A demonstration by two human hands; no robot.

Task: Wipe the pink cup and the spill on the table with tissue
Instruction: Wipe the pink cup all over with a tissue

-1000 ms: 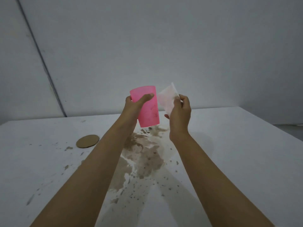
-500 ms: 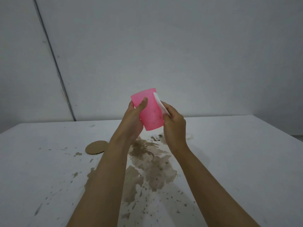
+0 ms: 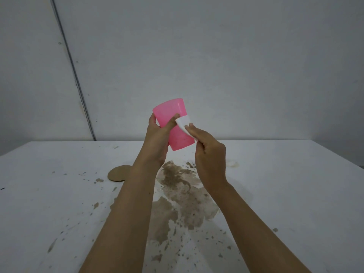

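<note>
My left hand (image 3: 157,138) grips the pink cup (image 3: 173,113) in the air above the table, tilted, with dark specks on its side. A folded white tissue (image 3: 184,125) is pinched in my right hand (image 3: 208,154) and pressed against the cup's right side, beside my left thumb. Below the hands a brown spill (image 3: 185,196) spreads over the white table (image 3: 295,194), with splatter running toward the near edge.
A round brown cardboard coaster (image 3: 118,173) lies on the table left of my left forearm. A faint ring stain (image 3: 231,163) marks the table at the right. Grey walls stand close behind the table's far edge.
My right hand brought the tissue from beside the cup onto its side, and it now lies over the cup's front right. The cup has tilted slightly. The view has shifted upward.
</note>
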